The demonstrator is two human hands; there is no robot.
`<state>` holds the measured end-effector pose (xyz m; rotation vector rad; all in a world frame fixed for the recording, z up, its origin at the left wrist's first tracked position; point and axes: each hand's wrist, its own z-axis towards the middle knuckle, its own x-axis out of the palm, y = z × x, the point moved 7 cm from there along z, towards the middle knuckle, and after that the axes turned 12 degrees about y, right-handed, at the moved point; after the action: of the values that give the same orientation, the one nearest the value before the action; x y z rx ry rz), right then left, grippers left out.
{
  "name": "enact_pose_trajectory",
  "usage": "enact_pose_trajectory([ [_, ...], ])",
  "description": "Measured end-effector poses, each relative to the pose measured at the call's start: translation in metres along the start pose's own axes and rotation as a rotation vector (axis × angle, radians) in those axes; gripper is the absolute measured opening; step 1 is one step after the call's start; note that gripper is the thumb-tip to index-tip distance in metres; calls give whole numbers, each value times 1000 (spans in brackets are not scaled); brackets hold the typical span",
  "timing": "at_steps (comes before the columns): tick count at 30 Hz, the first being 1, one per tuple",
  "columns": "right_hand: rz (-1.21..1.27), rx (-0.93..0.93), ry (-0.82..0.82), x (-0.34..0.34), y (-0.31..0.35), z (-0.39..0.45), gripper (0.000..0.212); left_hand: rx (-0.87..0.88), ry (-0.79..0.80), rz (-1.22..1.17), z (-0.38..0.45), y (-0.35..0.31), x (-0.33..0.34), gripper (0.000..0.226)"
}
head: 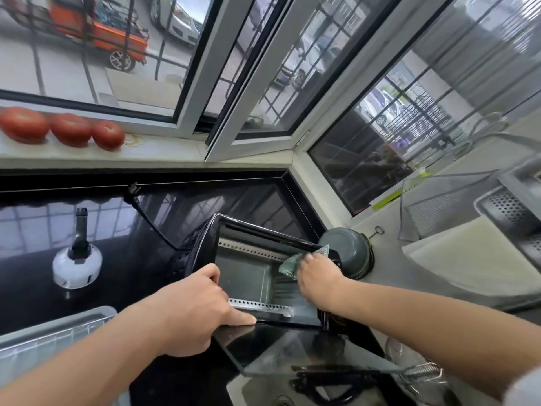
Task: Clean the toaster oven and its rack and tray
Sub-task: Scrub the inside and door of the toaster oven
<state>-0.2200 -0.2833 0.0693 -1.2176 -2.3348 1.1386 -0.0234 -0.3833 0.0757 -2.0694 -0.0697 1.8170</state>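
Observation:
A black toaster oven (202, 244) sits on the dark counter with its glass door (281, 347) folded down toward me. Its grey cavity (243, 276) holds no rack or tray that I can see. My left hand (190, 312) grips the oven's left front frame, thumb along the bottom edge. My right hand (317, 276) presses a greenish cloth (288, 265) against the inner right wall, near the top right corner. The cloth's far end pokes out past the frame.
A white kettle (76, 266) stands left on the counter. The oven's power cord (146, 215) trails back to the wall. A grey pot (347, 252) sits right of the oven. Tomatoes (70, 128) line the sill. A steel tray (38, 338) lies at lower left, a dish rack (506, 212) at right.

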Motion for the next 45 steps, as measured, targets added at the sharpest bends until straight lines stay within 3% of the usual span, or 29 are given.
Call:
enact_pose_trajectory([
  [6, 104, -145, 42, 4, 23, -8, 54, 3, -4, 6, 0, -1, 1, 74],
  [13, -73, 114, 55, 6, 9, -4, 59, 12, -17, -2, 1, 0, 4, 73],
  [16, 28, 85, 63, 3, 7, 8, 53, 7, -22, 14, 1, 2, 3, 70],
  [21, -17, 31, 25, 9, 15, -14, 41, 2, -5, -15, 1, -1, 3, 73],
  [26, 60, 24, 39, 6, 8, 13, 41, -13, 10, -4, 0, -4, 3, 69],
  [30, 92, -130, 36, 11, 25, -3, 37, -25, 27, -2, 0, -5, -1, 74],
  [33, 70, -342, 81, 26, 37, -32, 43, -26, 21, -1, -3, -8, -1, 74],
  [36, 119, -518, 121, 35, 27, -39, 34, -30, 26, 1, -3, -8, 0, 71],
  [42, -32, -388, 155, 20, 25, -9, 38, -20, 38, 25, -2, -5, 7, 71],
  [45, -37, -439, 205, 18, 44, 3, 34, -18, 37, 45, -3, -8, 7, 71],
])
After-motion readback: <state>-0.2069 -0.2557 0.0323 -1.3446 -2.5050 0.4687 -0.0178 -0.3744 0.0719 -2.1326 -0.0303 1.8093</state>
